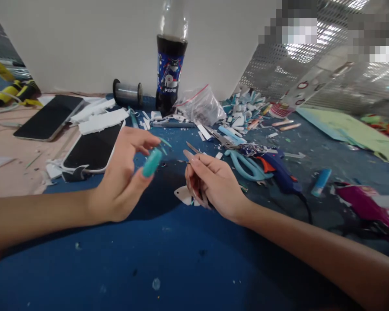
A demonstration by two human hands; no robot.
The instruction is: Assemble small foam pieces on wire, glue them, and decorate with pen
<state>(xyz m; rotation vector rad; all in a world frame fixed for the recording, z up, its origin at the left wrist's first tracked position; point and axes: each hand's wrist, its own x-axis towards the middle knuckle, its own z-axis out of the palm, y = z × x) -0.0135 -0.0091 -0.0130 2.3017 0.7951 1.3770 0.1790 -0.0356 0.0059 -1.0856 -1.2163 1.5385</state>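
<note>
My left hand hovers over the blue table, palm turned right. Its thumb stands apart from the curled fingers, the nails are long and teal, and I see nothing held between them. Facing it, my right hand has thumb and index finger pressed together and the other fingers curled in. Whatever it pinches is hidden or too small to name. Just below and left of the right fingers is a flat white piece with a pointed end and a small dark dot, partly covered by that hand.
Behind stand a Pepsi bottle, a wire spool and a plastic bag. Scissors, a blue glue gun and a magenta tool lie right. Two phones lie left. White and teal scraps pile up behind.
</note>
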